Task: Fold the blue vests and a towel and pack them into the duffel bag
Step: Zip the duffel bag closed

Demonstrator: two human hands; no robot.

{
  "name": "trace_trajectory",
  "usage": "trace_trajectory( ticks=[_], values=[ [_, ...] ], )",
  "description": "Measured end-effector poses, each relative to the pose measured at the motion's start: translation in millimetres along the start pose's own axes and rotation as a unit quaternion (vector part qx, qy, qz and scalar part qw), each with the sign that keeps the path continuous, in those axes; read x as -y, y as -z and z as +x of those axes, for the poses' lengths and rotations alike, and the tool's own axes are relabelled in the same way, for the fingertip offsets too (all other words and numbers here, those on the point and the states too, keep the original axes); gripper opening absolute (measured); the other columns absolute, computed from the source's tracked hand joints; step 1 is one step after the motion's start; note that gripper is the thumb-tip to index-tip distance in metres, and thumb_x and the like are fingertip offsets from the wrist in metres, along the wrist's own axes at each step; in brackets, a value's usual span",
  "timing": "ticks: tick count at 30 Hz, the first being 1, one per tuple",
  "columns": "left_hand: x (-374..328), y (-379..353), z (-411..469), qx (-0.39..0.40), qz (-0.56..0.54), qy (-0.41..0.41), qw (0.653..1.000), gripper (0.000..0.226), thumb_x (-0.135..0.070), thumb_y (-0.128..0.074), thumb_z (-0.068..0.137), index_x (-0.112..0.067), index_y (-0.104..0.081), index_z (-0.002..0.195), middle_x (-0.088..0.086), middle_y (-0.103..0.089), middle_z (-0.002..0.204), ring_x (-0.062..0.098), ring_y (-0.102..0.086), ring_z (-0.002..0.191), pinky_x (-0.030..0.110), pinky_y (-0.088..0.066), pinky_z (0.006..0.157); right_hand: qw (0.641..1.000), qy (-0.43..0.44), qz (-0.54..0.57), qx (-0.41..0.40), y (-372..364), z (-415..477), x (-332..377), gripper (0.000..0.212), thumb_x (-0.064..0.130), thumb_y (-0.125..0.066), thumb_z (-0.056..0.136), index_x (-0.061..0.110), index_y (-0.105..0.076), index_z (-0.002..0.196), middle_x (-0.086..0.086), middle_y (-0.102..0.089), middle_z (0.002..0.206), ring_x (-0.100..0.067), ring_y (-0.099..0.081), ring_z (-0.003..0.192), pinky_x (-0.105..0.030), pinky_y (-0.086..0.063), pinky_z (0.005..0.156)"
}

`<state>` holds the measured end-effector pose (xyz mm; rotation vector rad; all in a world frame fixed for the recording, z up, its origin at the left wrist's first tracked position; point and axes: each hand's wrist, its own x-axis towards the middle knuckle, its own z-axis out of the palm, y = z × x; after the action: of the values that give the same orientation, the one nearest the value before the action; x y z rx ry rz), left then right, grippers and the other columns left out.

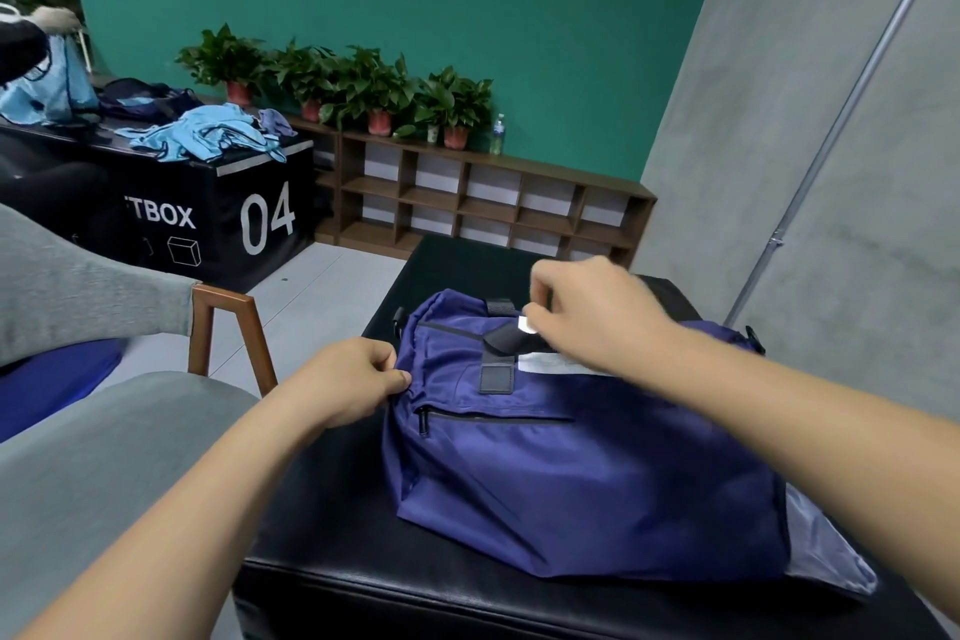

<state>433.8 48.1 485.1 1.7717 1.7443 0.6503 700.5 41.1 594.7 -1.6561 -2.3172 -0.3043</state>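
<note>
Head view: your left grip (348,379) is closed, pinching the fabric at the left end of the navy duffel bag (571,473), which lies on the black padded worktop (363,587) right in front of you. Your right grip (597,317) curls over the bag's top, thumb and fingers pinching a small white tab (529,325) just beside the black handle strap (511,340). Light-blue vests (208,135) lie heaped on the black box (234,224) marked 04, well apart at far left
</note>
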Motion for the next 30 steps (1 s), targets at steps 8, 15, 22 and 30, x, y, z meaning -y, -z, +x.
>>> trace_trajectory(
  ticks=[8,15,22,30],
  values=[
    [-1.1,-1.0,-3.6,-0.013,-0.015,0.001,1.000,0.039,-0.030,-0.072,0.098,-0.019,-0.050,0.068,-0.003,-0.062,0.056,0.016,-0.057,0.056,0.029,-0.042,0.059,0.990,0.060,0.020,0.127,-59.3,-35.5,88.1,0.049,0.054,-0.056,0.098,0.020,-0.043,0.066,0.000,-0.051,0.073,-0.029,-0.052,0.076,-0.037,-0.039,0.065],
    [1.8,1.7,-3.0,0.000,-0.058,0.006,0.998,0.037,-0.029,-0.072,0.099,-0.017,-0.054,0.068,0.000,-0.071,0.064,0.014,-0.061,0.059,0.030,-0.049,0.065,0.989,0.066,-0.005,0.133,-72.7,-31.5,98.2,0.041,0.026,-0.058,0.100,0.019,-0.032,0.069,0.000,-0.036,0.071,-0.032,-0.047,0.077,-0.034,-0.025,0.053],
    [-2.4,5.3,-3.9,-0.006,-0.105,0.023,0.994,0.037,-0.022,-0.072,0.100,-0.016,-0.055,0.067,-0.001,-0.065,0.060,0.015,-0.055,0.059,0.029,-0.044,0.062,0.985,0.132,-0.094,0.064,-74.1,-34.9,86.9,0.028,0.022,-0.054,0.103,0.016,-0.039,0.081,0.001,-0.031,0.069,-0.024,-0.036,0.061,-0.035,-0.018,0.051],
    [-2.8,10.3,-3.7,-0.026,-0.152,0.043,0.987,0.038,-0.017,-0.072,0.100,-0.015,-0.054,0.066,0.001,-0.064,0.061,0.019,-0.052,0.065,0.030,-0.040,0.064,0.966,0.173,-0.186,0.047,-71.2,-50.5,52.0,0.054,0.019,-0.090,0.061,0.018,-0.038,0.074,0.000,-0.022,0.047,-0.019,0.002,0.046,-0.029,-0.001,0.048]
  ],
)
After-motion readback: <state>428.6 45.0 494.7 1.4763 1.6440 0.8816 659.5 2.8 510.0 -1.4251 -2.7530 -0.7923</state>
